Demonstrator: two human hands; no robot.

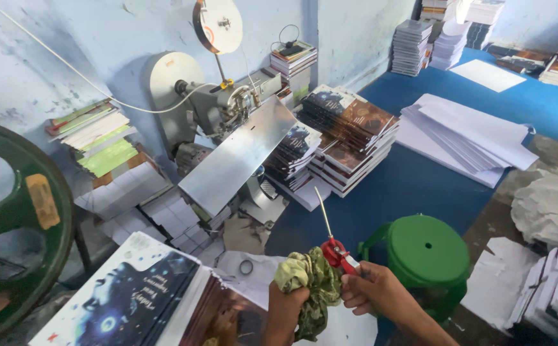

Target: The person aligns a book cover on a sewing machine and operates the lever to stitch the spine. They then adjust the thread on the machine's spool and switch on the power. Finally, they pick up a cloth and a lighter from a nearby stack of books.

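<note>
My left hand (286,307) grips a crumpled green patterned rag (311,282) at the bottom centre. My right hand (372,288) holds a small red oil can (336,251) whose long thin metal spout (323,211) points up and to the left. The rag is pressed against the red body of the can. Behind them stands a grey wire-stitching machine (224,109) with a tilted shiny metal table (237,157) and a round spool on top (218,24).
A green plastic stool (427,253) sits just right of my hands. Stacks of dark-covered books (346,138) and white paper (461,138) lie on blue cloth. More books (138,301) lie at bottom left, a dark green wheel (9,224) at far left.
</note>
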